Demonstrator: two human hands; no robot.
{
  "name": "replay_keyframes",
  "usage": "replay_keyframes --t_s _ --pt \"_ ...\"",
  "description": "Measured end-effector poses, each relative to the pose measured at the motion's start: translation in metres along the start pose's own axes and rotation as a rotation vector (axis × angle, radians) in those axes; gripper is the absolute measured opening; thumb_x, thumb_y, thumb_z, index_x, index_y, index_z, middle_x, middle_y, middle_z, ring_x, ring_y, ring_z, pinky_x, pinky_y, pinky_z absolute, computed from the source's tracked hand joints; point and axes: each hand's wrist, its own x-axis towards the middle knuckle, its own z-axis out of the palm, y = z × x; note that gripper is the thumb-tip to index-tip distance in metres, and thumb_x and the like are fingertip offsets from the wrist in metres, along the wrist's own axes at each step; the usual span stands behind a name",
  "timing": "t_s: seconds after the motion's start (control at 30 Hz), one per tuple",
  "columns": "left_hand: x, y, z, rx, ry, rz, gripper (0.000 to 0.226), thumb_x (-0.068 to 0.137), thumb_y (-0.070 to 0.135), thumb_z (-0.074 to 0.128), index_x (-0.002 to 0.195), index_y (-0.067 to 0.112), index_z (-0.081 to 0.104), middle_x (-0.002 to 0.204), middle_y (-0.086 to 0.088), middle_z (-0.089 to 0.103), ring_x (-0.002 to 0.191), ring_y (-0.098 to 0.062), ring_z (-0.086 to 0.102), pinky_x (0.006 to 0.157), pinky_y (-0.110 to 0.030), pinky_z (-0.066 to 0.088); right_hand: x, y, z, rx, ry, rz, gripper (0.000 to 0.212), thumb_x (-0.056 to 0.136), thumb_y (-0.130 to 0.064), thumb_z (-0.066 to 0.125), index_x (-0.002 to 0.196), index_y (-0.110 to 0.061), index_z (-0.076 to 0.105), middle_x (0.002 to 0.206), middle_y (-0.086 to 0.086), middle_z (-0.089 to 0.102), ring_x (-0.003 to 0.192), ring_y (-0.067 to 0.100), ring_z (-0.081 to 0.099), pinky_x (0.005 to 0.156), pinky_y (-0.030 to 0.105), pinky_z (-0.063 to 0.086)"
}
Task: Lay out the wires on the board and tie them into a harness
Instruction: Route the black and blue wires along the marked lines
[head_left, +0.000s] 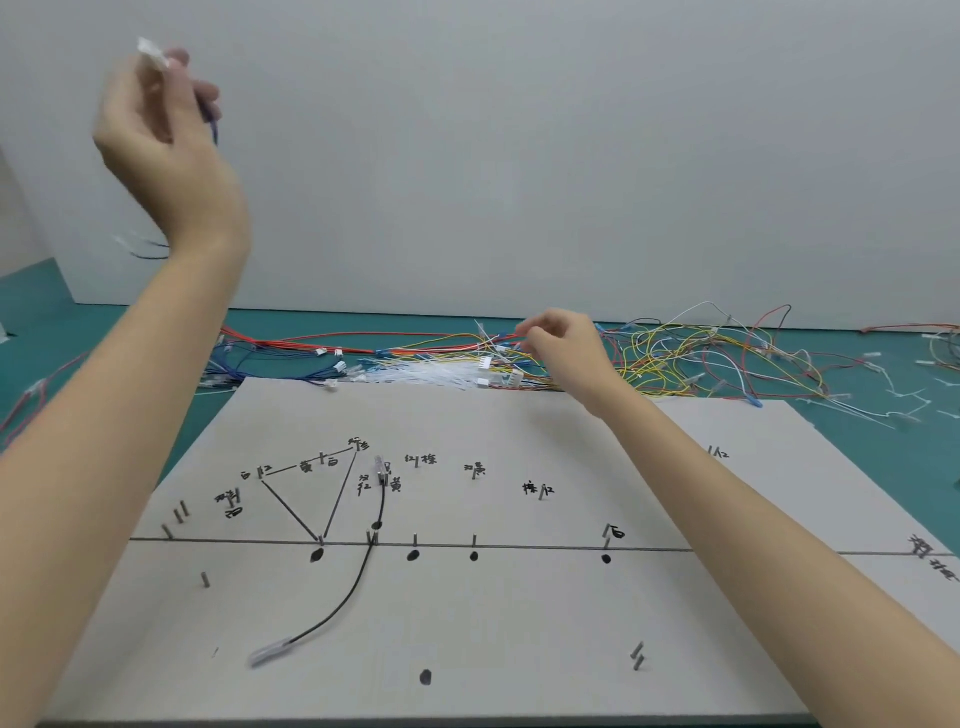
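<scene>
A pale board (467, 613) with drawn lines, black dots, labels and small metal pegs lies in front of me. One black wire (345, 600) with clear end sleeves runs across it from a peg near the middle down to the lower left. My left hand (156, 124) is raised high at the upper left and grips a blue wire (214, 124) by its white connector (151, 53). My right hand (563, 351) reaches over the board's far edge into the wire pile (519, 358), fingers curled and pinching among the red and yellow wires.
Loose wires in red, yellow, blue and white, with white connectors and clear zip ties (426, 371), spread along the teal table (883, 441) behind the board. More tangled wires (717, 353) lie to the right. A grey wall stands behind.
</scene>
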Motion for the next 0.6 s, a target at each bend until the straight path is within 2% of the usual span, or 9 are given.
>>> replay_keyframes --t_s 0.03,0.1,0.17,0.23,0.3,0.4,0.53,0.6 --pt "0.000 0.007 0.003 0.000 -0.045 -0.061 0.016 0.099 0.016 0.048 0.089 0.014 0.060 0.070 0.003 0.062 0.063 -0.013 0.056 0.060 -0.023 0.042 -0.003 -0.008 0.001 0.048 -0.001 -0.004 0.021 0.091 -0.005 0.048 0.094 -0.010 0.069 0.077 0.004 0.064 0.070 0.016 0.054 0.060 0.023 0.041" --pt "-0.005 0.018 0.004 -0.018 -0.173 -0.355 0.019 0.101 0.018 0.046 0.091 0.015 0.062 0.067 0.007 0.060 0.058 -0.007 0.055 0.056 -0.019 0.042 -0.011 -0.025 0.003 0.156 -0.033 -0.012 0.018 0.092 -0.005 0.051 0.094 -0.010 0.069 0.078 0.007 0.065 0.065 0.014 0.054 0.056 0.018 0.041" --pt "-0.017 0.027 0.000 -0.005 -0.409 -0.715 0.019 0.101 0.019 0.047 0.092 0.016 0.063 0.063 0.010 0.057 0.052 0.000 0.051 0.052 -0.012 0.043 -0.023 -0.042 0.005 0.286 -0.104 -0.018 0.014 0.094 -0.009 0.055 0.095 -0.011 0.069 0.076 0.005 0.065 0.064 0.013 0.057 0.058 0.021 0.043" --pt "-0.040 0.032 -0.005 0.089 -0.656 -0.946 0.018 0.100 0.019 0.048 0.094 0.014 0.064 0.064 0.010 0.053 0.047 0.001 0.047 0.044 -0.007 0.038 -0.035 -0.055 0.007 0.391 -0.184 -0.017 0.013 0.095 -0.016 0.059 0.099 -0.011 0.069 0.078 0.004 0.066 0.064 0.016 0.059 0.060 0.024 0.046" --pt "-0.069 0.036 -0.011 0.188 -0.859 -1.021 0.017 0.098 0.019 0.051 0.096 0.012 0.067 0.064 0.011 0.053 0.044 0.001 0.041 0.036 -0.008 0.029 -0.046 -0.066 0.013 0.464 -0.258 -0.008 0.019 0.095 -0.024 0.060 0.105 -0.011 0.069 0.081 0.004 0.066 0.062 0.016 0.059 0.057 0.024 0.047" --pt "-0.099 0.042 -0.020 0.282 -1.086 -1.022 0.019 0.091 0.024 0.060 0.097 0.012 0.073 0.064 0.011 0.058 0.042 -0.001 0.038 0.032 -0.011 0.022 -0.060 -0.077 0.024 0.521 -0.344 0.006 0.024 0.096 -0.027 0.058 0.105 -0.008 0.067 0.085 0.005 0.063 0.056 0.016 0.057 0.051 0.023 0.043" --pt "-0.107 0.047 -0.028 0.330 -1.199 -1.006 0.018 0.089 0.032 0.063 0.084 0.019 0.076 0.067 0.008 0.061 0.040 -0.004 0.033 0.035 -0.011 0.023 -0.071 -0.073 0.033 0.475 -0.347 -0.035 0.027 0.095 -0.022 0.059 0.100 0.003 0.069 0.074 0.005 0.060 0.053 0.015 0.051 0.050 0.025 0.036" --pt "-0.108 0.050 -0.032 0.377 -1.252 -0.993 0.023 0.086 0.039 0.064 0.085 0.019 0.075 0.069 0.005 0.061 0.040 -0.006 0.031 0.037 -0.012 0.023 -0.074 -0.068 0.036 0.493 -0.335 -0.029 0.023 0.094 -0.021 0.061 0.094 0.000 0.070 0.070 0.004 0.059 0.052 0.014 0.050 0.048 0.024 0.035"
